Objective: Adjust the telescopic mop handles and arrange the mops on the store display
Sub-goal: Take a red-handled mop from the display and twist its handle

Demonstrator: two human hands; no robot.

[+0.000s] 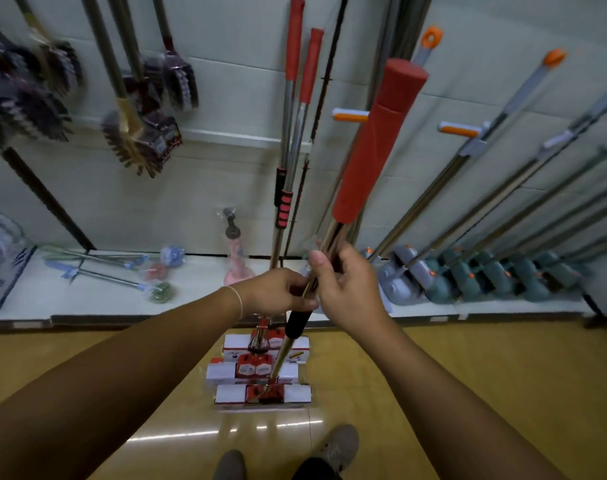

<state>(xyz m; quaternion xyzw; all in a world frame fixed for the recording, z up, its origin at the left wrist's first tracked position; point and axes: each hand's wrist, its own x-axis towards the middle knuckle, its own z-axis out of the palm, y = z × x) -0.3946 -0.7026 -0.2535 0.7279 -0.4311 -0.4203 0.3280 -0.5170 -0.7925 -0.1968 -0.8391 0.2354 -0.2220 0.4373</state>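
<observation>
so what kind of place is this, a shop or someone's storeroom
Most likely a shop's cleaning-goods aisle: many identical grey-and-teal flat mops lean in a row against the white wall panel, dark bristle brushes hang in packaging, and boxed red-and-white mop heads sit on the floor.

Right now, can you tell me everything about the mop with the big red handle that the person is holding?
The mop with the big red foam grip is a long, thin, shiny metal pole. A black sleeve sits lower on the pole. It stands nearly upright, leaning toward the wall, and its white and red head rests on the yellow floor. The left hand and the right hand both clasp the pole between grip and sleeve.
</observation>
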